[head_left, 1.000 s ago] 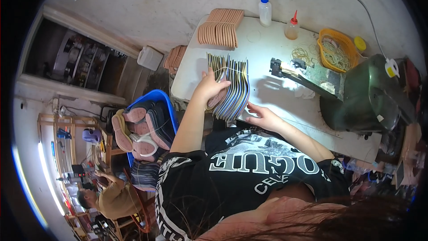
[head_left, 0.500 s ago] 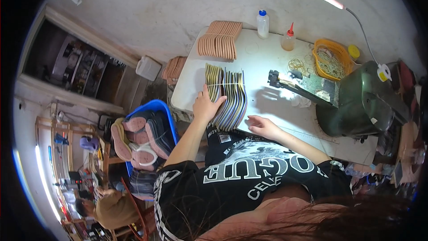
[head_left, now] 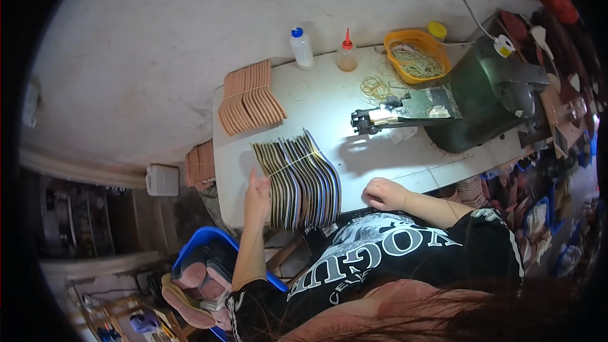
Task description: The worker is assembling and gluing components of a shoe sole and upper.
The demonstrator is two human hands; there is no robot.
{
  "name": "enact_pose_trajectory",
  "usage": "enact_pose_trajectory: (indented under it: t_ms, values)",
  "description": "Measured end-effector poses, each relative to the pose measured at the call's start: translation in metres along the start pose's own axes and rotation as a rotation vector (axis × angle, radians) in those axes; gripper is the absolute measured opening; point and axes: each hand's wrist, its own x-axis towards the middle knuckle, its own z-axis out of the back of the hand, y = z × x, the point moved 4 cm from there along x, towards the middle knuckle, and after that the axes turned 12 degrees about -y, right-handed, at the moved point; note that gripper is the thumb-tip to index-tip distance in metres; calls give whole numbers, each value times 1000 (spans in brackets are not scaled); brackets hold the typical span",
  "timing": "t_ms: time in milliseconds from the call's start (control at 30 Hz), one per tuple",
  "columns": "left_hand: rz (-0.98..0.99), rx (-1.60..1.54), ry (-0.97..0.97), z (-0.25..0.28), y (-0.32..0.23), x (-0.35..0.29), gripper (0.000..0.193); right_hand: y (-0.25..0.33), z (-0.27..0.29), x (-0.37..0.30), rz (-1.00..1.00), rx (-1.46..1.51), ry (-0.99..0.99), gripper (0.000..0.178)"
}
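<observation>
A banded bundle of thin curved shoe insoles (head_left: 301, 180), edged in yellow, black, grey and bluish tones, stands on the white table (head_left: 373, 152) close to its front edge. One pale elastic band crosses it. My left hand (head_left: 258, 193) is upright at the bundle's left side, fingers stretched out; whether it touches the insoles I cannot tell. My right hand (head_left: 384, 194) rests at the table's front edge, right of the bundle, its fingers curled in with nothing seen in them. Behind the bundle lies a second banded bundle of pinkish-tan insoles (head_left: 251, 98).
A dark green machine (head_left: 472, 98) with a narrow arm occupies the table's right. Along the back are a blue-capped bottle (head_left: 301, 49), a red-tipped bottle (head_left: 347, 56) and an orange basket (head_left: 418, 78) of elastic bands. A blue tub (head_left: 212, 235) of soles stands lower left.
The view has swung right. My left hand has come off the top of the bundle to its left side. My right hand's fingers have curled in. The bundle looks fanned wider.
</observation>
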Motion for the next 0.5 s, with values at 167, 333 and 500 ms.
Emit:
enact_pose_trajectory:
  t_ms: [167, 333, 500]
  values:
    - [-356, 207, -83, -21, 80, 35, 37, 0, -2, 1, 42, -22, -13, 13]
    - [-463, 341, -132, -25, 83, 23, 28, -3, -4, 4, -62, -21, 74, 16]
    - [-471, 349, -88, -30, 83, 28, 29, -4, -3, 0, -24, -55, 25, 17]
